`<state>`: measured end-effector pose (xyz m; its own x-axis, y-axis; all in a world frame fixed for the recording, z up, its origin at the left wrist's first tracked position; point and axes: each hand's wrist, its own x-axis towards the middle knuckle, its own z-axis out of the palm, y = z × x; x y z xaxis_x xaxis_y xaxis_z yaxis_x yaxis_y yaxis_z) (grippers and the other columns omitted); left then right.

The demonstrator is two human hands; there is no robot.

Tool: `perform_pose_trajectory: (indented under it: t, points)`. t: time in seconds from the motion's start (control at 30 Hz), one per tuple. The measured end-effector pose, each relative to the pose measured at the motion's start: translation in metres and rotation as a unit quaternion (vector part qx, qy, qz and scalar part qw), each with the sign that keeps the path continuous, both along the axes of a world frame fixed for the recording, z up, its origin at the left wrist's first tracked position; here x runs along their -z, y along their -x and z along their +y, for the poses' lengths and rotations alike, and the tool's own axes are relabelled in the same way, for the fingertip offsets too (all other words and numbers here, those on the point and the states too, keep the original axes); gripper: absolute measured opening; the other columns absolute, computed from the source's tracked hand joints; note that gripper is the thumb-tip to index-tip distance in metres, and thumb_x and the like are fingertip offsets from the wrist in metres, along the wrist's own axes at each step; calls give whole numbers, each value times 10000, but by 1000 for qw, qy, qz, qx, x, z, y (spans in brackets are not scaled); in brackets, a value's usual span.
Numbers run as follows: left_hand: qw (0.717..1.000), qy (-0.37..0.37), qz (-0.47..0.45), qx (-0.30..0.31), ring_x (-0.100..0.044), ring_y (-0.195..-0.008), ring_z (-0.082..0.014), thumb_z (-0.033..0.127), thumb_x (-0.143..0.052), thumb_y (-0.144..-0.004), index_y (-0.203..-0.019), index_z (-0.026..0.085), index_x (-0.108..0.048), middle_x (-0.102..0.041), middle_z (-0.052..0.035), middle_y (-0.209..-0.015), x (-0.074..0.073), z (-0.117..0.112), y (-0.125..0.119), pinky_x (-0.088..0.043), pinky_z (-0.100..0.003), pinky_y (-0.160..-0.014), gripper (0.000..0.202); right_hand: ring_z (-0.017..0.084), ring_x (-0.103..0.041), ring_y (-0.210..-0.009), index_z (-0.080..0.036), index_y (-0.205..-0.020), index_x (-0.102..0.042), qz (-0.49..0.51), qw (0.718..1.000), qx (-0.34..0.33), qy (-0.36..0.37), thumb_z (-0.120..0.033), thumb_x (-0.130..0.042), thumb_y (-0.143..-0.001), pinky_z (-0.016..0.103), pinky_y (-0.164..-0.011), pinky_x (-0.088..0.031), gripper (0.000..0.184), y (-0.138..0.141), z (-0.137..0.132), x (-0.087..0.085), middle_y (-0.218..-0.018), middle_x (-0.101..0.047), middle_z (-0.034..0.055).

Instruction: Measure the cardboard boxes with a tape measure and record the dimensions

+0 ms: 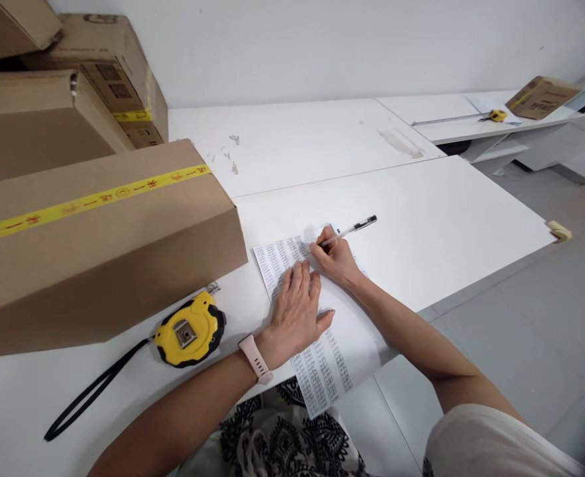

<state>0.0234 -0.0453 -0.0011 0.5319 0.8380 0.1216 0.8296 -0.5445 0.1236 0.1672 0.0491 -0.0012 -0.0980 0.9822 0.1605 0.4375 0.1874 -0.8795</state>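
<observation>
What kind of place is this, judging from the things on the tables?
Probably a packing or stockroom workspace: taped cardboard boxes stand on white tables, a yellow tape measure lies beside them, and the right hand holds a pen to a printed sheet.

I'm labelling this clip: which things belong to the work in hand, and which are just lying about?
In hand: pen, held by right hand; printed sheet, pressed flat by left hand.
Lying about, untouched: yellow tape measure; taped cardboard box; far tape measure; far box.
</observation>
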Motion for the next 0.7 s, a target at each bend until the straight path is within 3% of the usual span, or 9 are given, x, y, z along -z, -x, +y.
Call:
perform_pose_trajectory:
  t: [0.7]
  points:
    - [1000,0,-8,1,-309,-1479,-416,556,-472,-967,-1448,-31,-424,-374,-315,-1555,2,1,0,-235,-519,-1213,760,112,-369,-540,-234,-709,-429,3,1000,11,1,-235,-578,-799,282,-535,-296,174,0,1,-1,-568,-394,-74]
